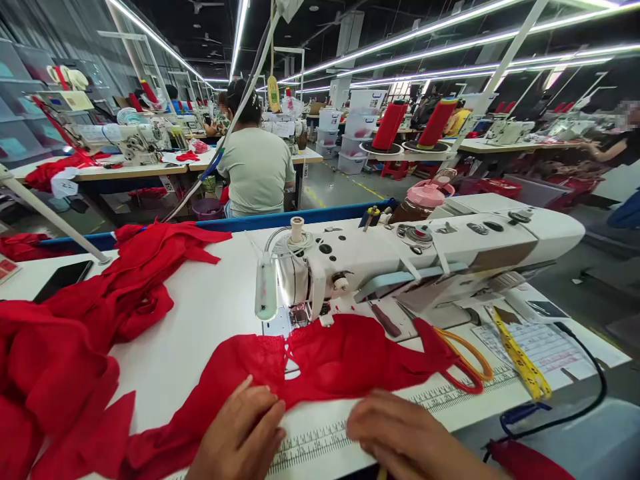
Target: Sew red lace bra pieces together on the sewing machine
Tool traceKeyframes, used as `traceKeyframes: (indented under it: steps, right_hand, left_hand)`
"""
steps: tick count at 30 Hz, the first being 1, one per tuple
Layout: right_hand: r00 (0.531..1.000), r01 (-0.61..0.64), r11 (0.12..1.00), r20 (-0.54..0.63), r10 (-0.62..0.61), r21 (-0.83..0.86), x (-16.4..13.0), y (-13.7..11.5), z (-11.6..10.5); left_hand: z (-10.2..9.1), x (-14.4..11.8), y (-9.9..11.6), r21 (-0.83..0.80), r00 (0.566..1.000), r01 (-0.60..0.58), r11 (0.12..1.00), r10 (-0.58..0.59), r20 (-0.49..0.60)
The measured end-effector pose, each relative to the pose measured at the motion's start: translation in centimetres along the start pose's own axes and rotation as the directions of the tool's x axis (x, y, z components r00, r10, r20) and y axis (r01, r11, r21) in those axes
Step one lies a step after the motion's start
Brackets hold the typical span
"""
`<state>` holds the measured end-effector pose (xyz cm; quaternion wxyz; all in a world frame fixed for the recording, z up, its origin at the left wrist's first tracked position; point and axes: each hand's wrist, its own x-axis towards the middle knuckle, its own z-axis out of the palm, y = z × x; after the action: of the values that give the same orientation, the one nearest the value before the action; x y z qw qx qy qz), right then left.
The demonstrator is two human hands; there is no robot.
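A red bra (335,353) with a lace-edged, criss-cross centre lies across the white sewing machine's bed, its upper edge by the presser foot and needle area (303,315). My left hand (240,427) rests on the bra's lower left part, fingers extended over the cloth and not gripping it. My right hand (400,427) is over the table's front edge, just below the bra. Its fingers are curled together and slightly blurred; a bit of something yellowish shows beneath them, too little to name. The sewing machine (380,267) stands behind the bra, its lamp lit.
Red fabric pieces (135,280) are heaped on the left, near a dark phone (63,280). Orange-handled scissors (470,360), a yellow tape measure (520,357) and a written sheet (550,347) lie right. Red thread cones (390,127) stand behind. A person (257,160) sits ahead, back turned.
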<state>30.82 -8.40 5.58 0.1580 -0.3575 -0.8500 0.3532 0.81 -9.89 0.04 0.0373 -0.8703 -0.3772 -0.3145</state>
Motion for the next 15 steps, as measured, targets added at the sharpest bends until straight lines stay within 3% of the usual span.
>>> traceKeyframes:
  steps: [2, 3, 6, 11, 15]
  right_hand:
    - [0.977, 0.113, 0.989, -0.172, -0.128, -0.094, 2.5, 0.9, 1.0]
    - [0.958, 0.175, 0.975, -0.204, -0.201, -0.139, 3.8, 1.3, 1.5]
    - [0.935, 0.264, 0.931, -0.171, -0.311, -0.251, 6.8, 2.4, 2.8]
    - [0.99, 0.117, 0.932, -0.04, -0.138, -0.342, 7.2, 3.8, 3.1]
    - [0.998, 0.063, 0.945, 0.038, -0.054, -0.32, 6.5, 4.2, 2.5]
  left_hand:
    - [-0.1, 0.9, -0.1, -0.08, 0.997, 0.081, 0.994, -0.081, -0.005]
    - [0.2, 1.4, -0.3, -0.112, 0.994, 0.108, 0.988, -0.11, -0.015]
    - [1.6, 1.9, -1.2, -0.081, 0.99, 0.142, 0.987, -0.144, -0.013]
    - [2.9, 0.3, -2.2, 0.258, 0.971, 0.152, 0.954, -0.192, 0.141]
    - [2.3, -0.3, -2.1, 0.312, 0.959, 0.149, 0.938, -0.214, 0.186]
